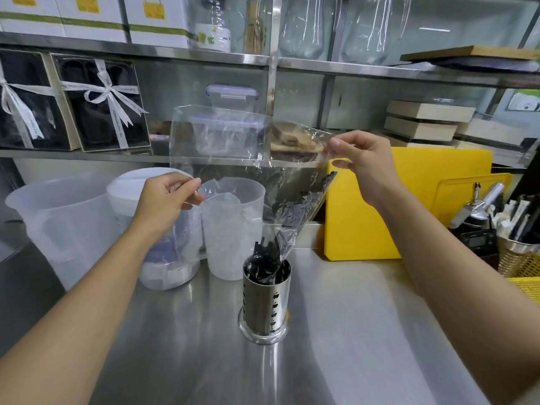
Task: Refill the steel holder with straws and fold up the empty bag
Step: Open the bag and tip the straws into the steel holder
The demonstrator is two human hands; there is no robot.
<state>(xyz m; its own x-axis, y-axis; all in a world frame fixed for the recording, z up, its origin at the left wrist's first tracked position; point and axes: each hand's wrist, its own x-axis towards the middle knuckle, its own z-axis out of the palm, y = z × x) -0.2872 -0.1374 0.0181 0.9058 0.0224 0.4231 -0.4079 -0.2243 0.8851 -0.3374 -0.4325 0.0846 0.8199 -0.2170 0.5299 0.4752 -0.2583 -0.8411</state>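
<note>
A perforated steel holder (264, 302) stands upright on the steel counter, with black straws (263, 264) sticking out of its top. Above it I hold a clear plastic bag (228, 135) upside down, its lower end reaching into the holder's mouth. Some black straws still show inside the bag's narrow lower part. My left hand (166, 197) pinches the bag's left corner. My right hand (362, 165) pinches its right edge, higher up.
Translucent plastic jugs (58, 217) and a measuring cup (233, 229) stand behind-left of the holder. A yellow cutting board (380, 223) leans at the back right. A mesh cup with utensils (517, 252) sits at the far right. Shelves with boxes run along the back.
</note>
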